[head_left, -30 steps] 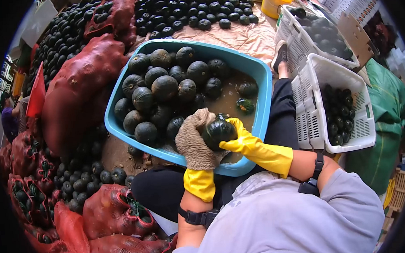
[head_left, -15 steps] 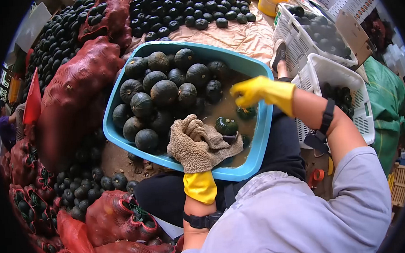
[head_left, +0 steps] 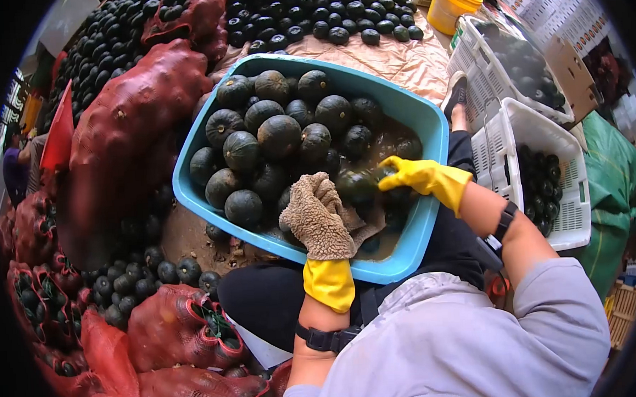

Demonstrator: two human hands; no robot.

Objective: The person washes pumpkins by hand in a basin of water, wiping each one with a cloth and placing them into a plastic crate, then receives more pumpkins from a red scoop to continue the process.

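A blue plastic tub (head_left: pixel 430 126) in front of my knees holds muddy water and several dark green squashes (head_left: pixel 278 135). My right hand (head_left: pixel 420 177), in a yellow rubber glove, reaches into the tub's near right part with its fingers curled on one small dark squash (head_left: pixel 356 185). My left hand (head_left: pixel 316 217) wears a fuzzy brown mitt over a yellow glove. It rests in the tub against that squash's left side, fingers loosely apart. A flap of the mitt's cloth lies under the squash.
Two white slatted crates (head_left: pixel 535 121) (head_left: pixel 483 46) with squashes stand to the right, a yellow bucket (head_left: pixel 453 1) behind them. Red mesh sacks (head_left: pixel 127 129) and loose squashes (head_left: pixel 123 286) crowd the left. Another person (head_left: pixel 15 169) stands far left. My shoe (head_left: pixel 457 89) sits between tub and crates.
A second ago both hands held a squash above the tub. My right hand then swung up toward the crate with nothing in it. It has now come back down onto another squash in the tub.
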